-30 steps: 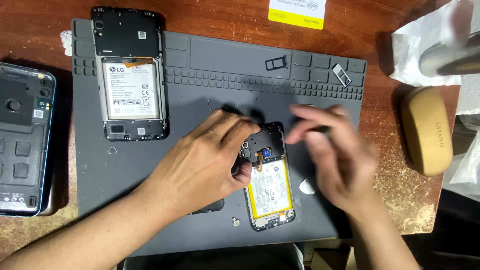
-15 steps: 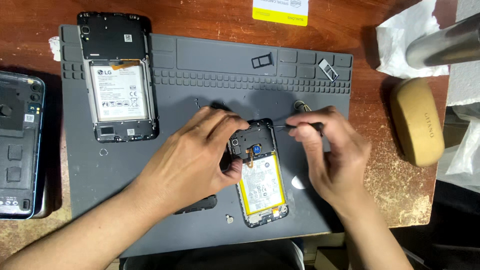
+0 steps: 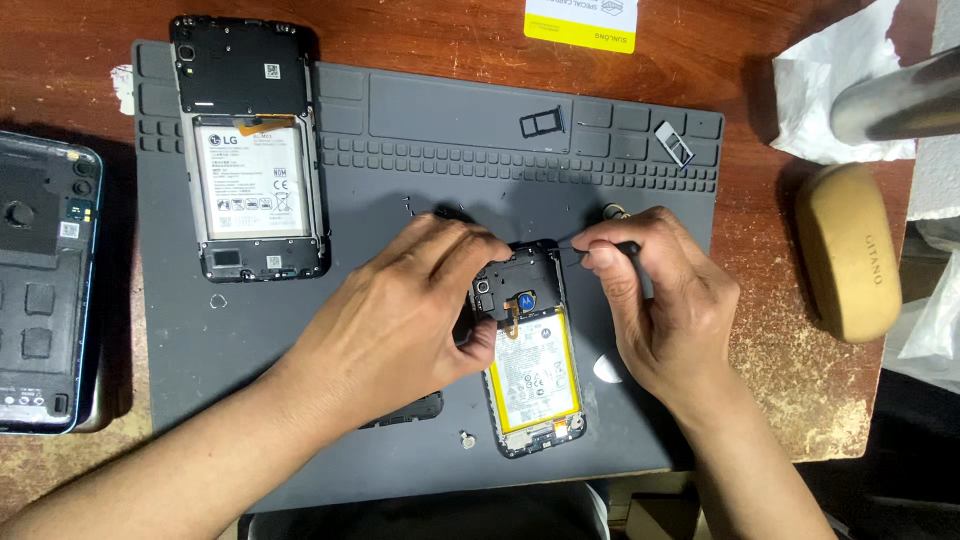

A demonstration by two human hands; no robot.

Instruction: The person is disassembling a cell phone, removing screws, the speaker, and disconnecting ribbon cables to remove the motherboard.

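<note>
I look down on a grey work mat [image 3: 300,330] that lies on a reddish wooden table [image 3: 420,35]. My left hand [image 3: 400,320] rests on the mat with the fingers curled, and its fingertips press on the upper left edge of the small opened phone [image 3: 530,350], which lies near the middle of the mat, a little toward the front edge. This phone has no back cover, so its yellow-framed battery [image 3: 535,375] shows (the top part, with a small blue piece, is between my two hands). My right hand [image 3: 655,310] is closed around a thin dark tool [image 3: 600,250], pinched between thumb and forefinger; the tip of the tool points left and touches the top right corner of the phone.

At the far left of the mat lies a second opened phone [image 3: 248,150], bigger, with a white battery. A third device [image 3: 40,290] with a dark back lies off the mat on the left. Two small card trays [image 3: 545,122] lie in the mat's upper compartments. A tan oval case [image 3: 850,250] rests on the table to the right, near white paper [image 3: 840,90].
</note>
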